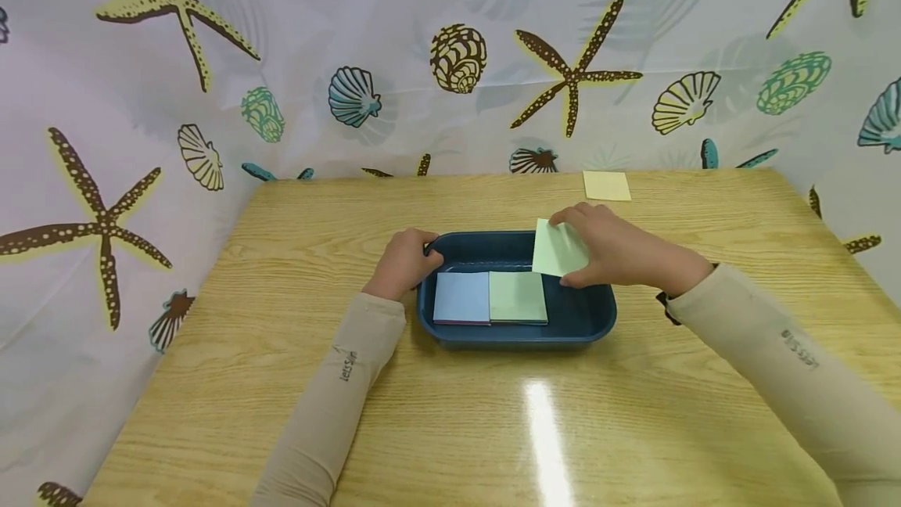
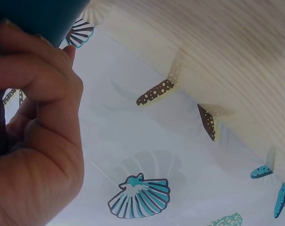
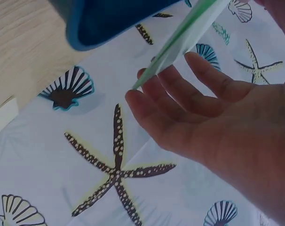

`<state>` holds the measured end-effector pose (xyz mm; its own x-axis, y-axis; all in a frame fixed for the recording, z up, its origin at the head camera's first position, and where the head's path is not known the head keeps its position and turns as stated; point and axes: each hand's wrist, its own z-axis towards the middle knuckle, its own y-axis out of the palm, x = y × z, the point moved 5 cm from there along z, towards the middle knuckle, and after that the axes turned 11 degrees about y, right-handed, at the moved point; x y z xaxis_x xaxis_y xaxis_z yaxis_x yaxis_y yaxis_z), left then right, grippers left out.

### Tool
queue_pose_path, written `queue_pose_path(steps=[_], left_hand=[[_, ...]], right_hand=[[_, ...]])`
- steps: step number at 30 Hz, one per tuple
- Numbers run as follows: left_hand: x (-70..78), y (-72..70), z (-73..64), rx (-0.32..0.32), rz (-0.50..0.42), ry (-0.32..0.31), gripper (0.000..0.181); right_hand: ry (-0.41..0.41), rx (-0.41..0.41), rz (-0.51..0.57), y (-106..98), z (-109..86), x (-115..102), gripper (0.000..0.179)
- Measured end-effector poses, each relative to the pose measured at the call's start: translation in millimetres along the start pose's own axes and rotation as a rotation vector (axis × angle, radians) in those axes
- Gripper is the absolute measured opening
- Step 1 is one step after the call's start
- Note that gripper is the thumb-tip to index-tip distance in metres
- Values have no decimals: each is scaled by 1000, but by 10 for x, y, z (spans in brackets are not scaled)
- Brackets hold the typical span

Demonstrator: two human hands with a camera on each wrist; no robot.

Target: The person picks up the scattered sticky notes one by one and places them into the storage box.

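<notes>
A dark blue plastic bin [image 1: 517, 339] sits on the table with two stacks of square note paper lying side by side in it. One is a light blue stack [image 1: 461, 297], the other a pale green stack [image 1: 517, 297]. My left hand [image 1: 404, 263] grips the bin's left rim; in the left wrist view its fingers curl at the bin's wall [image 2: 43, 16]. Over the right part of the bin, my right hand [image 1: 608, 249] pinches a thin pale green sticky note pad [image 1: 558, 247]. Tilted, it is seen nearly edge-on [image 3: 180, 42] in the right wrist view.
At the table's back edge lies a pale yellow square note [image 1: 607, 186]. The wooden table [image 1: 317, 382] stretches around the bin. A white curtain [image 1: 394, 14] printed with shells and starfish hangs behind and along both sides.
</notes>
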<state>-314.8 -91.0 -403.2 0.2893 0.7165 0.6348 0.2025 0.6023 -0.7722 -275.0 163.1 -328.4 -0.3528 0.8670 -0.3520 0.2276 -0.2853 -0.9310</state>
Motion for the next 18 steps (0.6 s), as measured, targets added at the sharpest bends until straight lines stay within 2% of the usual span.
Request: queue_pose_path(steps=[5,11,18], left_hand=[[-4,-1,2,-4,2,-6,40],[-15,7,4,-3,3,-7,40],[-8,2,1,8,5,9,41]], right_hand=[[-36,-120,-93,232,148,-223,74],[-28,-258,-257,511,312,-392,78],[-3,-327,-322,696,408,-434,79]])
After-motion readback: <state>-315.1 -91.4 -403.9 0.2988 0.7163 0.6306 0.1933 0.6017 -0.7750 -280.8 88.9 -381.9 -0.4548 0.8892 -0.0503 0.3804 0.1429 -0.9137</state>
